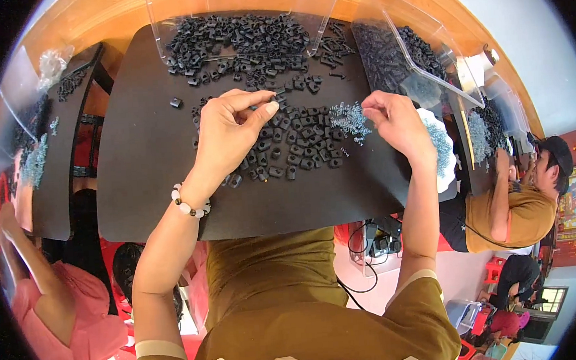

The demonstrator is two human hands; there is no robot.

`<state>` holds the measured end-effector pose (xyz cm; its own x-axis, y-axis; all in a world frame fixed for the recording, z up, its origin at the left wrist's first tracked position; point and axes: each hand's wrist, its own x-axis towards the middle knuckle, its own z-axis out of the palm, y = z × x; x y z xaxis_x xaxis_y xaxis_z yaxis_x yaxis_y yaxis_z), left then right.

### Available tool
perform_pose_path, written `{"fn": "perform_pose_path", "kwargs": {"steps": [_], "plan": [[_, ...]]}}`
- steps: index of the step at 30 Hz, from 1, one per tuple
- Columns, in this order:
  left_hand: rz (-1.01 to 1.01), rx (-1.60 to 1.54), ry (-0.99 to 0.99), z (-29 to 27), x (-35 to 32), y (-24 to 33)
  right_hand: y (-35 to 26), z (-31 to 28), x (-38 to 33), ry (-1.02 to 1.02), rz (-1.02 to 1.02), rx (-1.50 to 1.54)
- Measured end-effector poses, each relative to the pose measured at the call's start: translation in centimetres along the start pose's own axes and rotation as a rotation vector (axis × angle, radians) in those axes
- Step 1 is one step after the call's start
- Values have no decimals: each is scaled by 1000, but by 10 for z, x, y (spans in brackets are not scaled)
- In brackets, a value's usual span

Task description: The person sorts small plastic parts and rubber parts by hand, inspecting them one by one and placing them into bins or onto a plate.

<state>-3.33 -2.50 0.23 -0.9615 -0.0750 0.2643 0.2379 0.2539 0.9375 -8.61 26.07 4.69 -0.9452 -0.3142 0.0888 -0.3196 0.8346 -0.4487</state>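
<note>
My left hand (233,125) is closed in a pinch above the middle of the dark table (150,167). A small black plastic piece shows between its thumb and forefinger, mostly covered by the fingertips. Below and right of it, many such black plastic pieces (294,140) lie loose, each with a hole. Over at the right, my right hand (397,123) has its fingers drawn together at the edge of a pile of small metal springs (350,119). Whether a spring is between those fingertips is hidden.
A clear bin (235,42) spills black pieces at the back. Another clear bin (402,56) stands back right, with black screw-like parts (334,50) beside it. A white dish of springs (439,149) sits right of my forearm. Co-workers sit left (66,302) and right (511,214).
</note>
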Motion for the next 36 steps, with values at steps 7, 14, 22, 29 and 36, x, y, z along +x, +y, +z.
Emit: {"fn": "perform_pose_path", "kwargs": {"steps": [7,14,22,29,36], "plan": [[-1,-2,-38,-1,-1,-1,10,15,34,14,108,-330],[-48,-46,-38,1,-3,1,14,20,44,-94,101,-197],[-8,-36,-58,4,-3,1,18,29,47,-8,3,343],[-85,-223,-115,7,-6,-3,-21,26,31,-147,-14,918],[-168,-408,-228,10,-8,6,-62,49,15,-212,-202,1271]]}}
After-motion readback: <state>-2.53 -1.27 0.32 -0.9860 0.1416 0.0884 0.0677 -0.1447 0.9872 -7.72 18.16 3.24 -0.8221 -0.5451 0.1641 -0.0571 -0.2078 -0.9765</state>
